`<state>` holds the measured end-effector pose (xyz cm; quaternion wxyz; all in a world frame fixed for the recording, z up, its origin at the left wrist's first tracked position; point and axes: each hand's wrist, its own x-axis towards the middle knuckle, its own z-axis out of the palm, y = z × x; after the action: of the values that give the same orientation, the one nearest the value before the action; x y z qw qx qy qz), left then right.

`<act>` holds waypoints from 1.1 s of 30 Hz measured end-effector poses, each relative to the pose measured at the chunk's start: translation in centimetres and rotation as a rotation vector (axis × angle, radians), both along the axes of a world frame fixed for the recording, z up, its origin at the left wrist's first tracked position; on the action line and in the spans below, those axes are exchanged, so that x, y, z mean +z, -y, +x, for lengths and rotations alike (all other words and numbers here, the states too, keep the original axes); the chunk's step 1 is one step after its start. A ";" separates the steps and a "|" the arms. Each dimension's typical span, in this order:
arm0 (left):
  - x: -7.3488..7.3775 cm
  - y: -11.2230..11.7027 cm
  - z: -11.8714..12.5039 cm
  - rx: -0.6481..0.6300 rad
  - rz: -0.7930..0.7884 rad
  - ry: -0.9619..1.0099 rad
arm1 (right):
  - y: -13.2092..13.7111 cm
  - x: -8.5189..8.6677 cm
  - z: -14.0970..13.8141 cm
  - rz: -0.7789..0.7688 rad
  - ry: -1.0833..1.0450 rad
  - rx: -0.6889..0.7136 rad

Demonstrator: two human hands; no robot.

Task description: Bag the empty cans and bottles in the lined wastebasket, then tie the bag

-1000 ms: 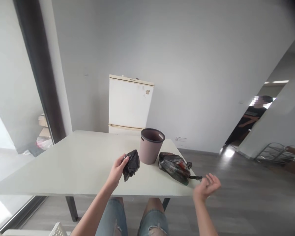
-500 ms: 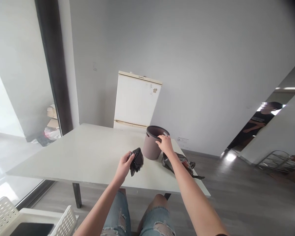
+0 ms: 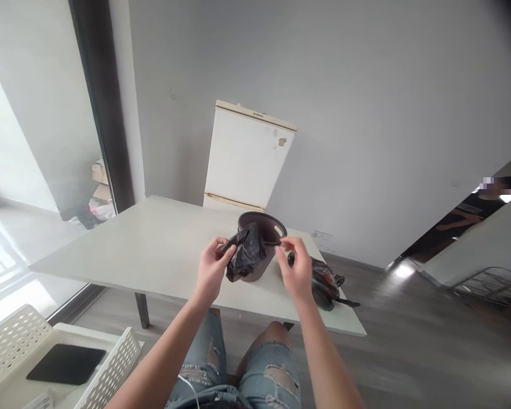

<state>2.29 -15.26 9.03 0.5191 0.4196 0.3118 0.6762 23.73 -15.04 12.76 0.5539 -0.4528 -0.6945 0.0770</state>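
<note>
My left hand [image 3: 213, 267] is closed on a crumpled black plastic bag [image 3: 247, 253], held above the table. The bag hides part of the brownish-grey waste bin [image 3: 259, 270], which stands upright with a dark rim and a handle slot. Just right of the bin, my right hand [image 3: 296, 270] has its fingers curved and thumb slightly apart, with nothing visible between them. Its fingertips are close to the rim; whether they touch it I cannot tell. Behind that hand lies a filled dark plastic bag [image 3: 326, 284] with something reddish showing through.
The white table [image 3: 162, 250] extends to the left. At lower left is a white perforated basket [image 3: 114, 363] with a dark flat object [image 3: 67, 363] in it. Behind the table stands a white fridge [image 3: 244, 156]. A person [image 3: 472, 210] is in the doorway at right.
My left hand has brought the black bag up and right, in front of the bin, and the bag looks more spread. My right hand has come off the bin's rim. The bin sits slightly further left.
</note>
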 end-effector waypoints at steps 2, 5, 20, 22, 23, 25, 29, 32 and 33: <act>-1.1 1.5 1.0 -0.037 -0.041 -0.043 | 3.9 -2.0 -1.0 -0.183 -0.166 0.058; -3.0 3.6 2.4 -0.084 -0.063 -0.178 | 7.9 -6.6 -2.4 -0.415 -0.192 0.127; -4.6 1.2 -0.6 -0.440 -0.074 -0.660 | 7.4 -9.7 4.5 -0.798 -1.082 0.084; -4.4 1.1 -0.7 -0.512 -0.039 -0.699 | 6.8 -9.8 5.1 -0.775 -1.098 0.117; -4.4 1.1 -0.6 -0.470 -0.014 -0.704 | 6.5 -9.8 5.3 -0.750 -1.091 0.125; -4.3 1.2 -0.2 -0.314 0.011 -0.658 | 6.3 -9.6 5.6 -0.734 -1.085 0.144; -4.1 1.8 0.7 -0.317 -0.131 -0.430 | 6.5 -9.0 6.5 -0.837 -1.030 0.183; -3.9 1.8 0.8 -0.468 -0.219 -0.281 | 6.6 -9.0 7.5 -0.788 -0.935 0.112; -3.8 1.8 0.8 -0.488 -0.217 -0.261 | 6.6 -9.0 7.8 -0.740 -0.912 0.072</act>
<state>3.09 -17.02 5.21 0.6636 0.5075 0.3366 0.4344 31.58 -21.61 3.75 0.5987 -0.5132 -0.3280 0.5202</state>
